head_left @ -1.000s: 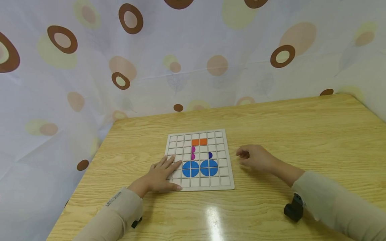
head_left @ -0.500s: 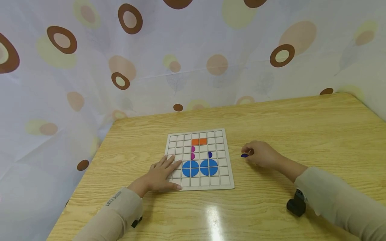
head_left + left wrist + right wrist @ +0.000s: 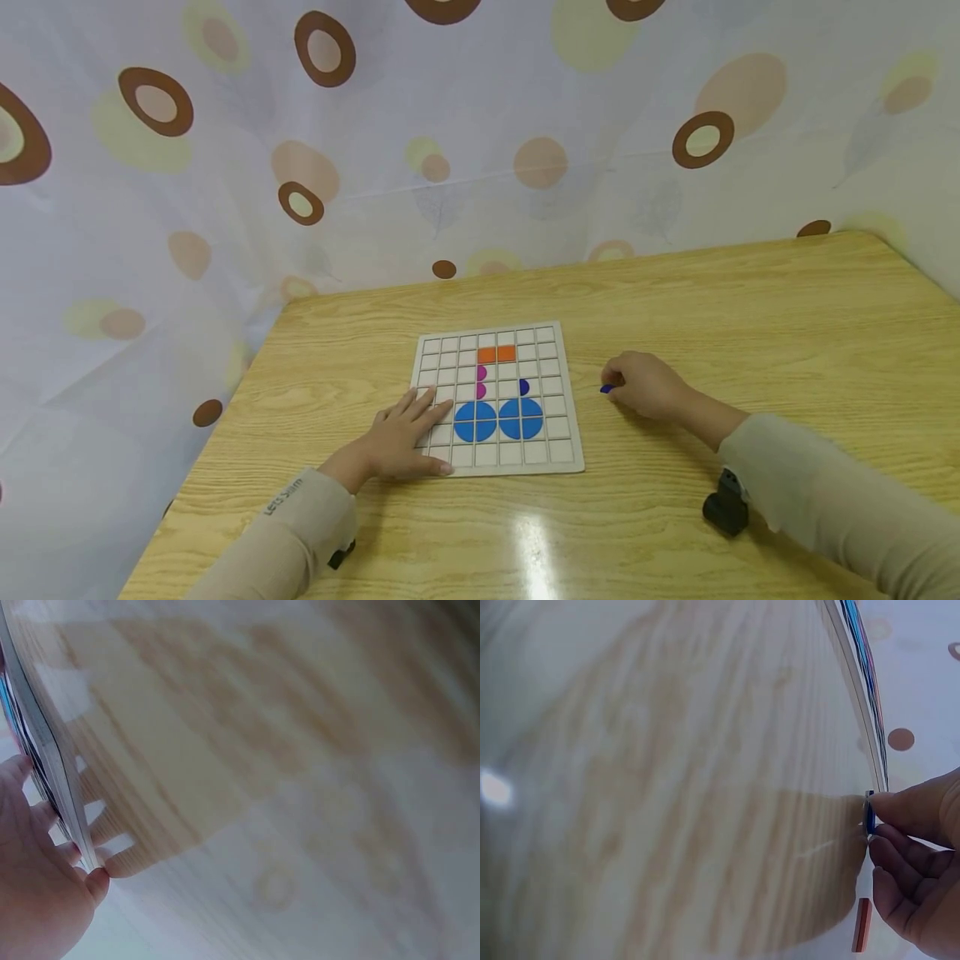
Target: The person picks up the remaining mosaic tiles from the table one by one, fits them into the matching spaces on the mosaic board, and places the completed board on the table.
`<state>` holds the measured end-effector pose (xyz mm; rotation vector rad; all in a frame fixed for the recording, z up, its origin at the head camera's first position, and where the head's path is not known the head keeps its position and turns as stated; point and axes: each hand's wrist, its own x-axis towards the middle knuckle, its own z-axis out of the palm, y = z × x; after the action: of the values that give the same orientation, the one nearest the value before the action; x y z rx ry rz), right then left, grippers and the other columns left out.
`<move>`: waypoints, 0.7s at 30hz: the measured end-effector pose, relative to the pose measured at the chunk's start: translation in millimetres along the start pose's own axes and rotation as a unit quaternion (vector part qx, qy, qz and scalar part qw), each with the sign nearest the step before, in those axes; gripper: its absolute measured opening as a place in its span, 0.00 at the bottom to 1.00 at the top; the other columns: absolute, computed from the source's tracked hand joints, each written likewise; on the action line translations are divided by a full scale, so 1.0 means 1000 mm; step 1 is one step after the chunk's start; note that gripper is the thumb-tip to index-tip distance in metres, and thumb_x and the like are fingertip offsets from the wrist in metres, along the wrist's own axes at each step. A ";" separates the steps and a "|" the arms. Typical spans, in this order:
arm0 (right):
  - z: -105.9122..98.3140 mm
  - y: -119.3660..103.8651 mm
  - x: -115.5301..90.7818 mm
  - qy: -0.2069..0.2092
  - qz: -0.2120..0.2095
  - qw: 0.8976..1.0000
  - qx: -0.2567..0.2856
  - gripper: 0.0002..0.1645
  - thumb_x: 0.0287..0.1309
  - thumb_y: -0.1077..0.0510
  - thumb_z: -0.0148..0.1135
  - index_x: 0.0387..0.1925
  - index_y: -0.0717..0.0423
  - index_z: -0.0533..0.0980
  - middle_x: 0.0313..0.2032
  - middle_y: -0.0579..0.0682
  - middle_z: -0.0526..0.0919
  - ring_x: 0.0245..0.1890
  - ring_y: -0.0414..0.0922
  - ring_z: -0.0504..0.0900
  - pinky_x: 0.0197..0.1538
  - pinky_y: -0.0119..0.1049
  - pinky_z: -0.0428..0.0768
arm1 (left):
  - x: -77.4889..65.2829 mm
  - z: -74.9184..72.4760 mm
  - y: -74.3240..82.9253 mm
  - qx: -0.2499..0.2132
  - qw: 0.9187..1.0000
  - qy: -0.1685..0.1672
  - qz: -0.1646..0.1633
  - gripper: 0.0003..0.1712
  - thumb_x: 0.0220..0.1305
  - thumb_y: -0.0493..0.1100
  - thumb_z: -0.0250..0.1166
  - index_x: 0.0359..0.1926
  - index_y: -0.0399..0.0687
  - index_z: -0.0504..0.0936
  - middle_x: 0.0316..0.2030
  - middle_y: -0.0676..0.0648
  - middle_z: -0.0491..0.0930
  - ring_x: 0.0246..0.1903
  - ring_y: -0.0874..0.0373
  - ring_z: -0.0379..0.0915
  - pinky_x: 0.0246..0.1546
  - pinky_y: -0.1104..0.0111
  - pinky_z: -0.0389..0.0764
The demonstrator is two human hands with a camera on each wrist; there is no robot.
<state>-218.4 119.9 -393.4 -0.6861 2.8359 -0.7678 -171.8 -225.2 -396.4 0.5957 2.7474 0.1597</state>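
Right hand (image 3: 643,385) has drifted slightly toward 3 o'clock since a second ago, now pinching a dark-blue tile (image 3: 607,389) just off the grid board's (image 3: 558,428) 3 o'clock edge; left hand (image 3: 399,442) rests spread at the board's 8 o'clock. Tile looks light, thin, stiff, maybe slick: best held by opposite edges, thumb against fingertip.

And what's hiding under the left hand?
The left hand lies across the near left corner of the white grid board, partly over the wooden table. Squares beneath are covered; I can't see whether they hold pieces.
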 end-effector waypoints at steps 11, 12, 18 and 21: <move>0.001 -0.004 -0.002 -0.005 0.004 1.000 0.014 0.02 0.49 0.68 0.55 0.24 0.63 0.73 0.24 0.49 0.72 0.25 0.43 0.68 0.29 0.36 0.69 | 0.000 0.000 0.000 -0.002 1.000 0.002 0.000 0.50 0.44 0.70 0.55 0.66 0.61 0.47 0.66 0.49 0.38 0.63 0.48 0.27 0.54 0.47 0.43; 0.001 -0.005 -0.002 -0.004 0.004 1.000 0.013 0.02 0.49 0.68 0.55 0.24 0.63 0.73 0.24 0.49 0.72 0.25 0.43 0.68 0.29 0.36 0.69 | 0.000 0.000 0.000 -0.001 1.000 0.002 0.000 0.50 0.44 0.70 0.55 0.66 0.61 0.47 0.66 0.49 0.38 0.63 0.48 0.27 0.54 0.47 0.43; 0.003 -0.005 -0.003 -0.001 0.006 1.000 0.009 0.02 0.49 0.69 0.55 0.24 0.63 0.72 0.24 0.49 0.72 0.25 0.43 0.68 0.29 0.36 0.69 | 0.000 -0.001 0.001 -0.001 1.000 0.003 0.000 0.50 0.44 0.70 0.55 0.66 0.60 0.47 0.66 0.49 0.39 0.63 0.48 0.27 0.54 0.46 0.43; 0.004 -0.005 -0.002 0.002 0.002 1.000 0.008 0.04 0.49 0.70 0.55 0.22 0.61 0.72 0.23 0.49 0.72 0.24 0.43 0.68 0.28 0.36 0.68 | -0.001 -0.002 0.002 -0.002 1.000 0.002 -0.001 0.50 0.45 0.69 0.56 0.66 0.60 0.47 0.66 0.49 0.39 0.63 0.48 0.27 0.54 0.47 0.43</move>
<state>-213.5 115.6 -394.0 -0.6775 2.8307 -0.7916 -171.0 -223.8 -394.4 0.5909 2.7503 0.1647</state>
